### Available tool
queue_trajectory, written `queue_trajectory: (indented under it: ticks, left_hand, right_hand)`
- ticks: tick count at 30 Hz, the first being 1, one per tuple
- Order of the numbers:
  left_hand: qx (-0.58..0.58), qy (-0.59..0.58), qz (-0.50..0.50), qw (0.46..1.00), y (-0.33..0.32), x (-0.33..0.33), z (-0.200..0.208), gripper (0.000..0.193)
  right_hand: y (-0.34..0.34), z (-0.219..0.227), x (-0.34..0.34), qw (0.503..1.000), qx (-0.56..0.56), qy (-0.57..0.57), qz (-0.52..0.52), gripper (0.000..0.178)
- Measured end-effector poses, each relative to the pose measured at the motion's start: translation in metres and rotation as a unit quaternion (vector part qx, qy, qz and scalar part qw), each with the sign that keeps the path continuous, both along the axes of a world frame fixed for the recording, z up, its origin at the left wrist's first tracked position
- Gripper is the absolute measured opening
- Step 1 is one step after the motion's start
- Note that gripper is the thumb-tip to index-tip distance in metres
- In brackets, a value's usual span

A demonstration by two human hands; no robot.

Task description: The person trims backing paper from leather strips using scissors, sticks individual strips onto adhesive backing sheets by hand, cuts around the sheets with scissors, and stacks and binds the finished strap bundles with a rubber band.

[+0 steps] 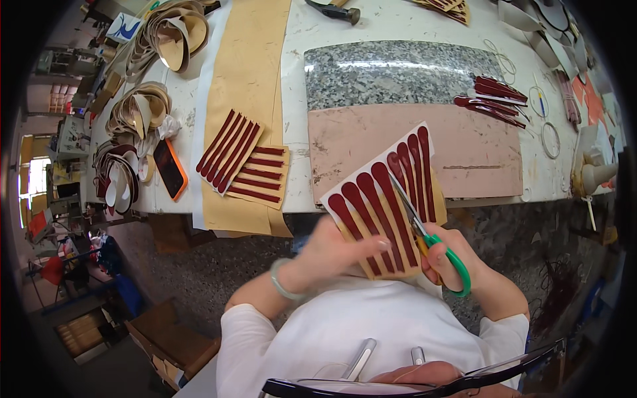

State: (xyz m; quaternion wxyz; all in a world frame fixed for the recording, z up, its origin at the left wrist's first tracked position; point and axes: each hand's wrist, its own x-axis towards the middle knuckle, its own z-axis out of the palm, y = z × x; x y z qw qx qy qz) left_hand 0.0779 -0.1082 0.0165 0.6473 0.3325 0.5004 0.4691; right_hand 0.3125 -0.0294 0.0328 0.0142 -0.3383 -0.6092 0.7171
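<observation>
My left hand [328, 251], slightly blurred, grips the lower left side of a tan and white backing sheet that carries dark red strips [381, 212] with rounded ends. Its thumb lies across the front of the sheet. In my right hand [459, 244] is a pair of scissors [459, 270] with green handles. Their blades point up and to the left, between two groups of strips. The right-hand group [415, 172] lies at a different angle; whether it is cut free I cannot tell. The sheet is held in front of the table's near edge.
A pink board [371, 132] and a grey speckled slab [398, 73] lie ahead, with loose red strips [494, 99] at their right. More striped sheets [229, 152] rest on tan material [245, 73]. An orange-edged phone [170, 169], curled pieces [176, 36] and a hammer [345, 13] lie around.
</observation>
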Motion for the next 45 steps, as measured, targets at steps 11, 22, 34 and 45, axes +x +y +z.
queue_trajectory:
  ticks: [11,22,34,45]
  left_hand:
    - [-0.051,0.03,-0.012,0.998,0.032,-0.031,0.014,0.021]
    - [-0.089,-0.011,0.021,0.996,0.03,-0.026,0.007,0.017]
    - [-0.113,-0.057,0.032,0.991,0.029,-0.028,0.002,0.014]
    - [-0.113,-0.053,0.061,0.99,0.032,-0.03,0.003,0.011]
  right_hand:
    - [0.004,0.007,-0.01,0.997,0.052,-0.001,0.052,0.095]
    - [0.01,0.01,-0.011,0.99,0.075,-0.052,0.106,0.076]
    - [0.016,0.005,-0.026,0.989,0.117,-0.046,0.082,0.079]
    - [0.035,0.009,-0.032,0.997,0.057,-0.036,0.035,0.059]
